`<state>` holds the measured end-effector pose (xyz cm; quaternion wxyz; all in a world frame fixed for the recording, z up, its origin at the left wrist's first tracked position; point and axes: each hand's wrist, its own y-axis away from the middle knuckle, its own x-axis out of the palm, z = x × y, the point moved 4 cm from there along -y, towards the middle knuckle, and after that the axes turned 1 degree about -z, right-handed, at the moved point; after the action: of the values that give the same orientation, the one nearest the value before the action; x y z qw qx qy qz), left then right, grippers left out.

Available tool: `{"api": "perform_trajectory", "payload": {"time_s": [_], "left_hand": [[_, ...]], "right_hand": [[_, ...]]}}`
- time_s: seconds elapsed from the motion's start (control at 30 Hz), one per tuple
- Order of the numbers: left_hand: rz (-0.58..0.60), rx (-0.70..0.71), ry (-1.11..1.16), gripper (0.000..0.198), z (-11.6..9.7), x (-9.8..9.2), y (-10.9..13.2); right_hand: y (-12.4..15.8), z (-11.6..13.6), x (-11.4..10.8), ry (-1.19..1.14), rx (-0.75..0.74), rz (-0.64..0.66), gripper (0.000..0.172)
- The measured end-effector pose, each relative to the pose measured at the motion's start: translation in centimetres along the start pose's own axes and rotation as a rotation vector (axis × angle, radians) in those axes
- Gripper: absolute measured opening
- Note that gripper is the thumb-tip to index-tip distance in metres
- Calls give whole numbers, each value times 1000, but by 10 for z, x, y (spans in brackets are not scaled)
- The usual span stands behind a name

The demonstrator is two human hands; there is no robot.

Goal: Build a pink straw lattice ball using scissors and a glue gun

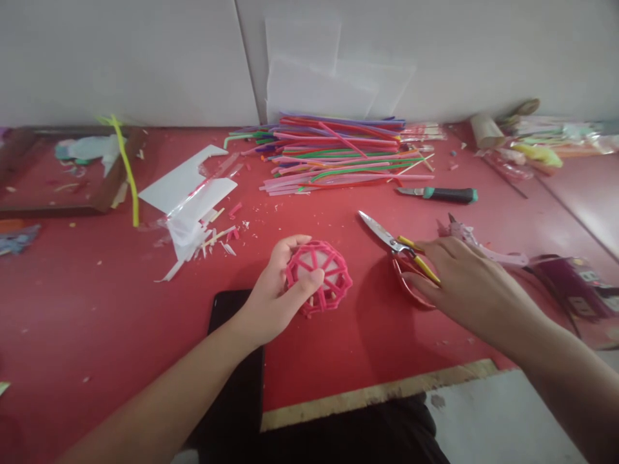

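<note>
A round pink frame [331, 263], with spokes like a wheel and pale material behind them, sits in my left hand [280, 293]. My left thumb presses across its front, and the fingers curl around its left and far side. Farther right, my right hand [457, 277] is on the scissors [380, 231], its thumb and fingers at the yellow and red handles. The silver blades point up and left, away from me, and look closed together. My palm hides part of the handles. Just beyond lies a utility knife [447, 194] with a black and teal handle.
Many coloured straw-like sticks [338, 151] are piled at the back. White paper [188, 183] and pink scraps lie left of centre. A brown tray [62, 209], a black flat device [232, 367], a pale pink tool [503, 256] and a purple pouch [565, 283] surround my work area.
</note>
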<state>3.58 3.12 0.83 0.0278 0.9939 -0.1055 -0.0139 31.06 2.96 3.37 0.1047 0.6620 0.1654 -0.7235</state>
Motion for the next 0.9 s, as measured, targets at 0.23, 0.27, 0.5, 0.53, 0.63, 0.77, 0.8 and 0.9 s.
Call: {"api": "perform_trajectory", "payload": {"time_s": [0.23,0.27,0.5,0.53,0.63,0.77,0.8,0.9], "left_hand": [[75,11,45,52,-1,2,3],[82,16,60,54,0,2,4],[-10,166,55,81,1,-3,3],[-7,179,18,85,2,-3,3],[-18,210,-94,79,2,-3,2],[-63,257,-128,69,1,-6,2],[-59,284,-115,68,1,-7,2],[-29,353,-102,61,1,-5,2]], "right_hand": [[-30,81,4,-476,-360,79,98],[-34,87,6,-534,-370,58,90],[-44,78,22,-670,-42,-209,72],[-43,75,23,-660,2,-251,74],[-40,75,25,-639,2,-312,75],[-37,74,23,-683,-139,-358,79],[-37,73,22,-696,-167,-355,75],[-38,68,20,-712,-204,-346,57]]}}
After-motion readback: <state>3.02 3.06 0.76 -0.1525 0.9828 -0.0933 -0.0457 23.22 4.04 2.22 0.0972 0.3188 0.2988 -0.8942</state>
